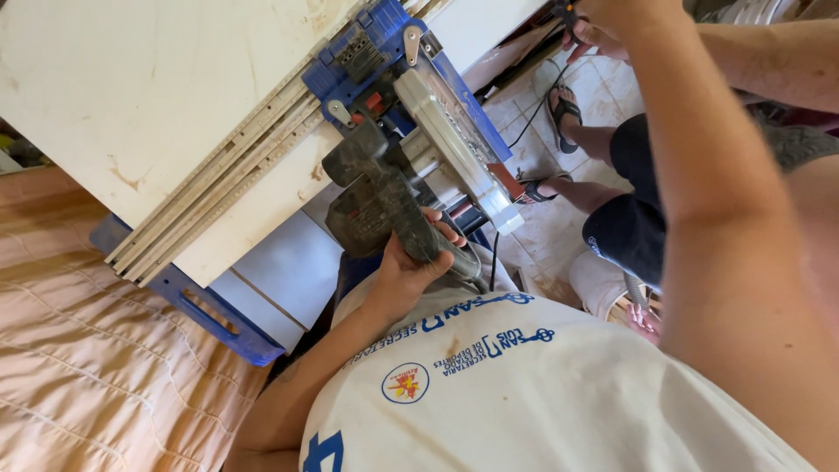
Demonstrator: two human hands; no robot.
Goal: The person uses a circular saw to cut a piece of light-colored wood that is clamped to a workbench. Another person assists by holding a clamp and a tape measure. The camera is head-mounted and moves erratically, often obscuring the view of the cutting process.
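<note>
My left hand (404, 262) is wrapped around the dark handle of a circular saw (384, 197). The saw has a clear blade guard (454, 140) and a blue base (367, 44). It rests on a white board (149, 96), against a metal guide rail (223, 188) that runs diagonally across the board. My right arm reaches up to the top edge, where my right hand (616, 22) is partly cut off. Its fingers curl on a black cord (533, 109) that trails down toward the saw.
A blue support (214, 319) holds the board over a peach quilted cover (87, 367). Legs in dark shorts (625, 232) and sandals (564, 112) stand on the tiled floor (559, 240) at the right. Another arm (786, 52) enters from the right edge.
</note>
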